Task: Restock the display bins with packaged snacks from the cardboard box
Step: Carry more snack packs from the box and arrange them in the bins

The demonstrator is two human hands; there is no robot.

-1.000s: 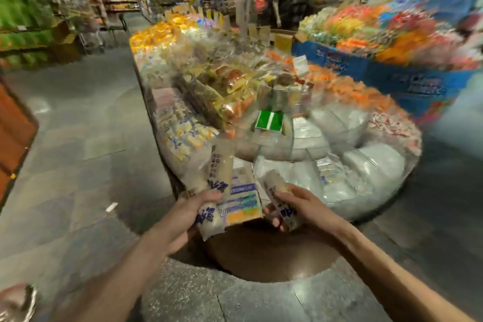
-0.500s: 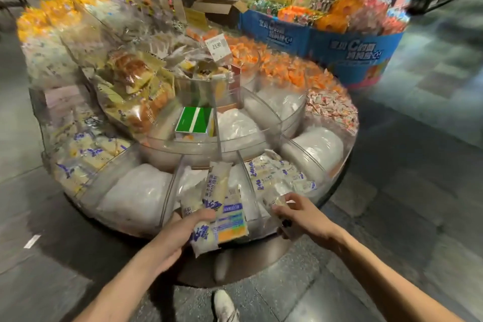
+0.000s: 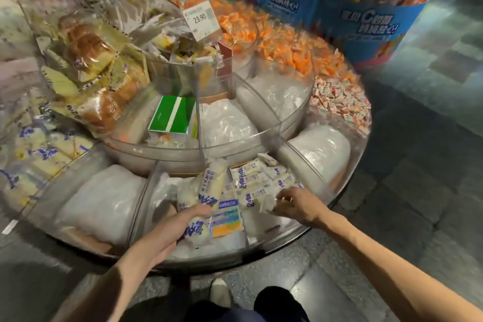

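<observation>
White film with blue print wraps the snack packs (image 3: 213, 185). It looks thin, glossy and a little slick. The cakes inside seem soft and light, so I'd judge they squash easily and want a gentle hold across the middle, not a tug at the crimped ends.

The left hand (image 3: 170, 232) grips a bunch of them from below, fingers curled round a long pack and a flatter yellow-labelled pack (image 3: 226, 221). It holds them over the front compartment of the round display. The right hand (image 3: 298, 204) reaches into the next compartment to the right. Its fingertips pinch a small packet (image 3: 264, 205) at the near edge of the pile (image 3: 257, 178) lying there.

Clear plastic dividers (image 3: 142, 204) fence each compartment. They are stiff, hard-edged and easy to miss, so a wrist could knock one. Just behind, the curved rim of the upper tier (image 3: 183, 155) rises and closes off the back. From where I stand, the only easy way in is down from above or over the near wall. White padding bags (image 3: 104, 204) fill the compartment to the left. Dark tiled floor (image 3: 418, 191) runs round the stand on the right.
</observation>
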